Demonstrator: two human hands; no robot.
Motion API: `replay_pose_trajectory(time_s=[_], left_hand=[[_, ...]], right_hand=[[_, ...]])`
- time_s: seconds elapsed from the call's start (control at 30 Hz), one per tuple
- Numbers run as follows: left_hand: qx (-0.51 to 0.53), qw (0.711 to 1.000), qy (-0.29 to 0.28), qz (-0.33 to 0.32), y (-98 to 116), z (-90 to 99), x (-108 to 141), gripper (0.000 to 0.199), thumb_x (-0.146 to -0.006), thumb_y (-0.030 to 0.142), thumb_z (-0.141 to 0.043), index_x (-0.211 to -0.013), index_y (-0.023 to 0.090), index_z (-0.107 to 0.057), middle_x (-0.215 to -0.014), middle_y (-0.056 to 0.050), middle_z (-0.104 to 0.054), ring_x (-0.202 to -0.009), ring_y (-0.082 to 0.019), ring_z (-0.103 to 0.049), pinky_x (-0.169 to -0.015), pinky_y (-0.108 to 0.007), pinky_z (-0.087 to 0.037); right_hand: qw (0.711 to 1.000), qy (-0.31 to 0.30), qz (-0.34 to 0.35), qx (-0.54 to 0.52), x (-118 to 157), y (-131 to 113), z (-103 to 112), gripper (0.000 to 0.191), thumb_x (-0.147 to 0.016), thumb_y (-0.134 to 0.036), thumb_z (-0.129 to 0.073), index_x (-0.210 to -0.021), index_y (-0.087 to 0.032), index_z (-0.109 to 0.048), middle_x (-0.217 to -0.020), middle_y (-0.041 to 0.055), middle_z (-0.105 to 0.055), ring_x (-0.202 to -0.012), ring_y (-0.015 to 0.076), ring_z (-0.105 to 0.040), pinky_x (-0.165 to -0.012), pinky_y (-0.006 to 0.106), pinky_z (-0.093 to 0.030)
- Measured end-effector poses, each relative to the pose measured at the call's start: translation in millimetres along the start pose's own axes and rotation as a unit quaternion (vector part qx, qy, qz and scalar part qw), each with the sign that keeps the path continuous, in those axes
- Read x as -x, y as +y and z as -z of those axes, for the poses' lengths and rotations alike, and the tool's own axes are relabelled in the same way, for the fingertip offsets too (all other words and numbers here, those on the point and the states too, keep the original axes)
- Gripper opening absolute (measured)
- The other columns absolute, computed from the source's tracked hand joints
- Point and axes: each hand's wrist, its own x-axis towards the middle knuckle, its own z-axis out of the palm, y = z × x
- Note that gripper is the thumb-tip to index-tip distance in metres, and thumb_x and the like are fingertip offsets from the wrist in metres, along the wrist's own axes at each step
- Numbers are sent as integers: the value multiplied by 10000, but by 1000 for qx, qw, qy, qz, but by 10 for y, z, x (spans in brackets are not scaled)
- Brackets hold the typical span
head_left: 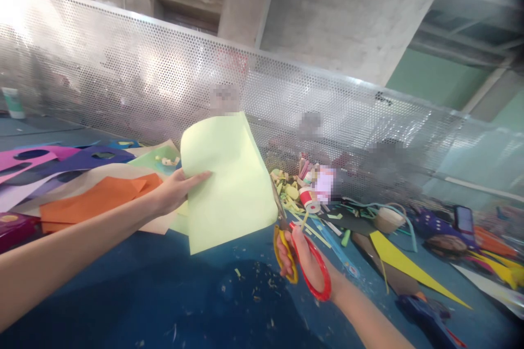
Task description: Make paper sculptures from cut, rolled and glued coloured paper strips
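Between my two hands a pale yellow-green sheet of paper (229,185) is held up off the table, its top curling over. My left hand (176,191) grips its left edge, thumb on the near face and the other fingers hidden behind. In my right hand (305,256) is a pair of scissors (317,278) with one red and one yellow handle loop. Their blades point up and lie at the sheet's right edge; whether they are parted is hard to make out.
Orange paper (94,202) and purple and pink cut sheets lie on the blue table (213,305) at left. Paper scraps (286,182), a red-and-white roll (309,199), yellow paper (409,267) and a phone (464,219) are at right. A perforated metal screen (155,71) stands behind.
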Motion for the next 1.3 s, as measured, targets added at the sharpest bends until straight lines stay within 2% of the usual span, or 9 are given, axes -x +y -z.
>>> replay_pose_trajectory(time_s=[0.37,0.77,0.87,0.97,1.03,1.17,1.3], left_hand=[[-2,1000,-12,9,7,10,-7,398,-727,318,-666,-1087,166,-593,-1129,-112,-635,-988,-284,-614,-816,-370,-537],[-7,1000,-10,2,-25,41,-22,400,-736,336,-658,-1095,175,-585,-1139,-101,-631,-1004,-285,-606,-824,-378,-534],[-8,1000,-12,-1,-27,40,-26,391,-738,338,-653,-1089,178,-589,-1135,-97,-635,-995,-282,-612,-820,-377,-535],[-10,1000,-16,0,-37,46,-34,386,-739,343,-652,-1084,183,-592,-1120,-92,-644,-977,-275,-621,-822,-381,-533],[-13,1000,-18,1,-48,53,-35,384,-739,346,-651,-1083,184,-592,-1120,-91,-644,-973,-270,-624,-826,-382,-532],[-21,1000,-17,9,-78,46,-22,397,-737,352,-650,-1090,180,-590,-1139,-98,-633,-981,-271,-621,-825,-381,-532],[-22,999,-28,20,-107,0,8,391,-737,358,-647,-1084,183,-597,-1139,-96,-634,-990,-275,-616,-814,-370,-535]], right_hand=[[999,33,21,16,-18,65,-5,516,-846,-630,-264,-588,-205,-404,-464,-54,-367,-387,92,-358,-433,246,-409],[997,67,-3,29,-41,109,9,533,-822,-652,-299,-549,-200,-366,-405,-80,-314,-308,52,-279,-326,185,-286],[997,75,-13,33,-36,97,-8,530,-807,-659,-329,-544,-201,-366,-393,-85,-308,-297,52,-279,-314,182,-287],[996,76,-21,34,-18,53,-30,527,-800,-661,-342,-539,-205,-376,-392,-79,-333,-310,71,-338,-353,210,-374],[998,60,-14,29,-3,19,-36,521,-811,-654,-324,-550,-208,-394,-431,-54,-418,-361,98,-432,-419,244,-434],[1000,1,4,29,28,-35,-19,473,-832,-624,-316,-630,-218,-450,-590,17,-586,-589,172,-594,-559,287,-481],[999,-23,10,45,48,-45,19,446,-856,-598,-289,-746,-224,-506,-738,56,-646,-791,217,-621,-690,332,-485]])
